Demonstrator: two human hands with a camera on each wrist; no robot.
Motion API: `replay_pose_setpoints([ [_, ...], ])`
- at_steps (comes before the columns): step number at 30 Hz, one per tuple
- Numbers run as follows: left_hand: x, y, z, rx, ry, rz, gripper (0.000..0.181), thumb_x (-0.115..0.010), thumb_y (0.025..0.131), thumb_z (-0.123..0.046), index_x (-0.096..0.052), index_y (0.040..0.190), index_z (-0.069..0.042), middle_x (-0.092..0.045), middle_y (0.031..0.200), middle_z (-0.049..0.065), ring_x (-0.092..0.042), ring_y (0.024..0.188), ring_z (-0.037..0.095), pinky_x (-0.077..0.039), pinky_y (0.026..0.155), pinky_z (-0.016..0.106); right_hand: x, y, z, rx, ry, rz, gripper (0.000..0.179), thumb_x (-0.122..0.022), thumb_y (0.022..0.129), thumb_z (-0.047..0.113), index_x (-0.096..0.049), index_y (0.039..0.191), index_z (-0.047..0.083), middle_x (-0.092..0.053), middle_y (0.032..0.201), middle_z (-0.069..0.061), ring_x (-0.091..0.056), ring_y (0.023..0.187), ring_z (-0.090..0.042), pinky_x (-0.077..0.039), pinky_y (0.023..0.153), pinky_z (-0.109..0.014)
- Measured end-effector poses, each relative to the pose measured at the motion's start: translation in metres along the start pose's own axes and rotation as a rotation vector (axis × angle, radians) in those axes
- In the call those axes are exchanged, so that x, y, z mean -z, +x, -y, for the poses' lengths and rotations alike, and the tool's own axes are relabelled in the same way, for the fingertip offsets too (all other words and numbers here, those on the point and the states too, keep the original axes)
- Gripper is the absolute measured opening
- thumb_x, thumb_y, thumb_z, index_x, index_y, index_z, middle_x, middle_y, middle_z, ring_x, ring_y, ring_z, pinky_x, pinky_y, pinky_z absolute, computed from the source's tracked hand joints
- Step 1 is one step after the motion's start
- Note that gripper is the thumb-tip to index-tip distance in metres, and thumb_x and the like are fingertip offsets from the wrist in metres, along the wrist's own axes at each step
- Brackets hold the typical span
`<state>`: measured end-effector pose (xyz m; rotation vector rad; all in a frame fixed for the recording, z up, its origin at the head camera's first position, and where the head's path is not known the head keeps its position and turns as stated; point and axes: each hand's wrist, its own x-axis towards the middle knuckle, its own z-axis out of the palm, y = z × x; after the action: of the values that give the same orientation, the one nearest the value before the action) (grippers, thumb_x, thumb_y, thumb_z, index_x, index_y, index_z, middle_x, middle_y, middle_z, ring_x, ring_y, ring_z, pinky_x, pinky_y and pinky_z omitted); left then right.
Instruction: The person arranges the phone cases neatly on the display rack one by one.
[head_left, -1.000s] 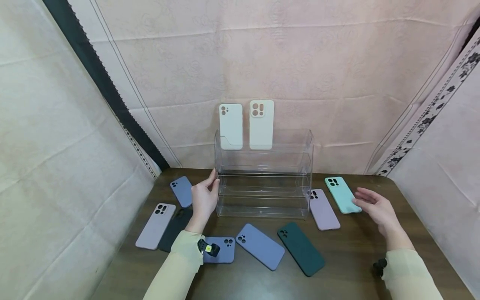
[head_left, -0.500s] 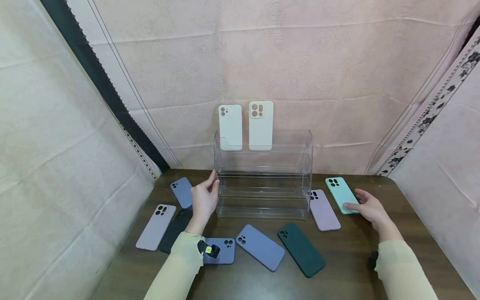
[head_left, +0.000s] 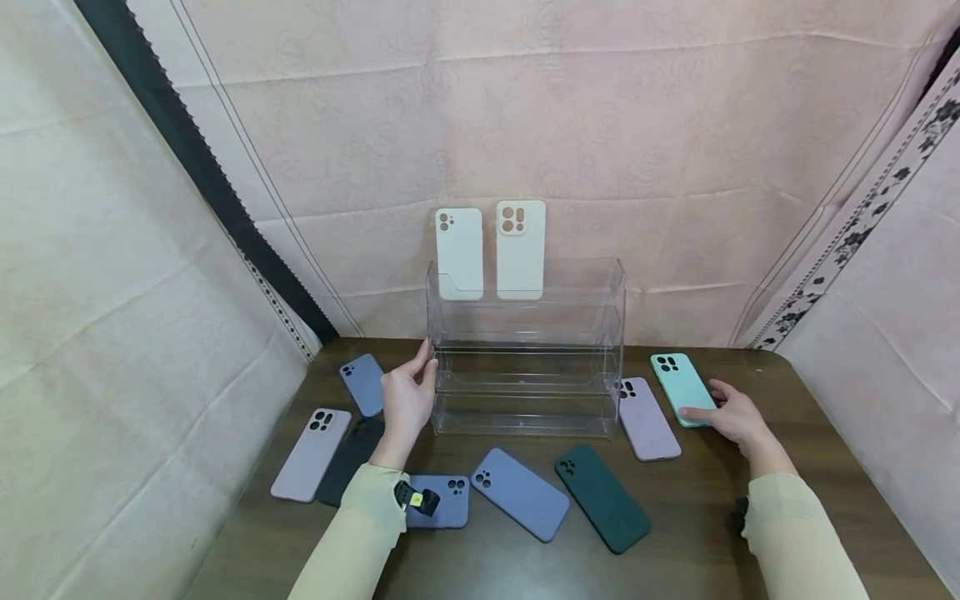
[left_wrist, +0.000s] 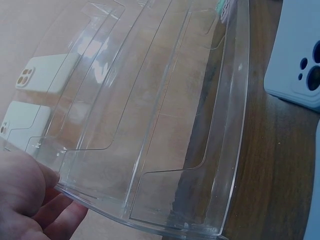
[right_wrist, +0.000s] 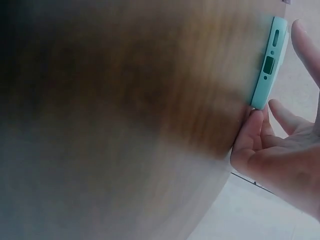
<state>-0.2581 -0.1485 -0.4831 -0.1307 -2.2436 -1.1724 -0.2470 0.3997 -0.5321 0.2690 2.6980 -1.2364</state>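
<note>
Shifted leftward, the half-curled right hand (head_left: 738, 419) has its thumb over, fingertips against, the mint-green, round-cornered case (head_left: 681, 387) with dark camera holes on the bench (head_left: 690, 533), grip uncertain; left hand (head_left: 407, 398) pinches the clear rack (head_left: 527, 354).

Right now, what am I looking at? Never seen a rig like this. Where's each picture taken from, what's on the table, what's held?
No robot here: these are a person's two bare hands. The wide picture looks forward and down from the head; each close one looks from a wrist at that hand's work. On the brown table stands a clear tiered rack, with two white phone cases standing in its top tier. Eight more cases lie in front and to the sides. The left hand pinches the rack's side edge. The right hand is at the mint case, thumb over it, fingers at its edge; whether that grip is closed, I can't tell.
</note>
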Motion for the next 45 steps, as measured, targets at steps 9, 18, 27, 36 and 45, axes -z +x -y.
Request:
replay_pose_setpoints([
  [9, 0.000, 0.001, -0.001, -0.009, 0.007, 0.001, 0.041, -0.074, 0.103, -0.007, -0.067, 0.143, -0.011, -0.075, 0.127, 0.011, -0.078, 0.078, 0.026, -0.047, 0.051, 0.027, -0.001, 0.005, -0.001, 0.009, -0.050, 0.002, 0.113, -0.084, 0.093, 0.041, -0.015, 0.160, -0.018, -0.025, 0.158, -0.047, -0.029, 0.143, -0.062, -0.030, 0.115, -0.072],
  [18, 0.001, 0.000, -0.002, 0.007, 0.005, 0.011, 0.041, -0.073, 0.103, -0.008, -0.066, 0.144, -0.011, -0.074, 0.127, 0.011, -0.079, 0.091, 0.028, -0.052, 0.056, 0.029, 0.000, 0.003, 0.005, -0.019, -0.075, 0.012, 0.110, -0.083, 0.093, 0.041, -0.019, 0.159, -0.020, -0.027, 0.157, -0.047, -0.033, 0.140, -0.062, -0.032, 0.114, -0.071],
  [27, 0.002, 0.000, -0.003, -0.002, -0.006, 0.010, 0.041, -0.073, 0.103, -0.007, -0.067, 0.143, -0.010, -0.074, 0.127, 0.012, -0.079, 0.085, 0.027, -0.048, 0.051, 0.025, 0.001, 0.000, 0.012, -0.071, -0.067, 0.023, 0.113, -0.083, 0.092, 0.042, -0.016, 0.159, -0.020, -0.027, 0.156, -0.048, -0.035, 0.138, -0.061, -0.033, 0.114, -0.071],
  [36, -0.001, -0.001, -0.004, -0.032, -0.007, 0.014, 0.041, -0.073, 0.103, -0.007, -0.067, 0.143, -0.008, -0.075, 0.126, 0.013, -0.074, 0.069, 0.025, -0.046, 0.049, 0.026, 0.003, -0.006, 0.010, -0.119, -0.055, 0.016, 0.113, -0.080, 0.094, 0.049, -0.018, 0.157, -0.021, -0.023, 0.157, -0.048, -0.031, 0.141, -0.062, -0.030, 0.115, -0.072],
  [45, 0.000, 0.000, -0.001, -0.013, 0.000, 0.004, 0.041, -0.073, 0.103, -0.007, -0.066, 0.143, -0.010, -0.074, 0.128, 0.013, -0.077, 0.077, 0.026, -0.047, 0.050, 0.025, 0.010, -0.007, 0.009, -0.170, 0.015, 0.016, 0.085, -0.049, 0.110, 0.051, -0.033, 0.153, -0.021, -0.027, 0.156, -0.047, -0.033, 0.140, -0.059, -0.032, 0.115, -0.069],
])
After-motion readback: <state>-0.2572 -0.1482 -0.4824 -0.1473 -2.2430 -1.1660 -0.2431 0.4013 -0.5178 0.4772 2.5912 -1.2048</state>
